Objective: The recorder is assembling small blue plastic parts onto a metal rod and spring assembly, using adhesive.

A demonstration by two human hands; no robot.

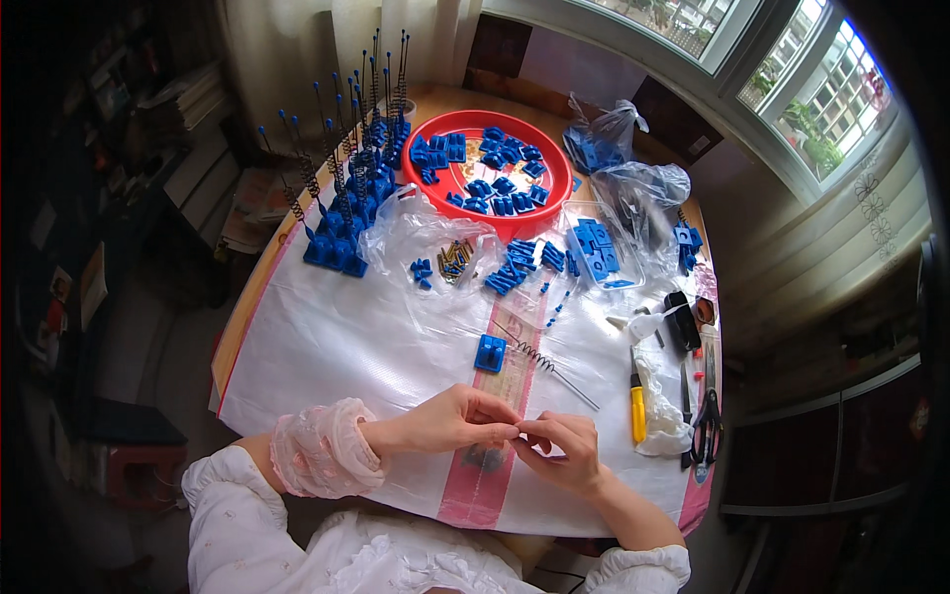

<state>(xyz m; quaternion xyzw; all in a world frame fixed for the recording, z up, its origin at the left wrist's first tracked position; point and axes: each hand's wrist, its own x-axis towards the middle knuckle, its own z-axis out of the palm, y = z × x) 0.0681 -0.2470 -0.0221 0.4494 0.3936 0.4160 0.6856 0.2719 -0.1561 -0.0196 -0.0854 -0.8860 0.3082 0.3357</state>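
Note:
My left hand [457, 417] and my right hand [562, 447] meet over the near part of the table, fingertips pinched together. Whatever lies between the fingers is too small to make out. Just beyond them a blue square plastic base [490, 352] rests on the sheet. Beside it, to the right, lies a black coiled wire spring [537, 358] with long straight ends. Farther off sit a bunch of small brass-coloured pieces [455, 260] on clear plastic and a pile of blue ribbed plastic parts [512, 269].
A red round basin [564, 188] holds blue parts at the back. Blue bases with upright springs [341, 223] crowd the back left. To the right are a clear box [641, 265] of blue pieces, a yellow-handled tool [638, 414], black scissors [708, 426] and plastic bags [643, 188].

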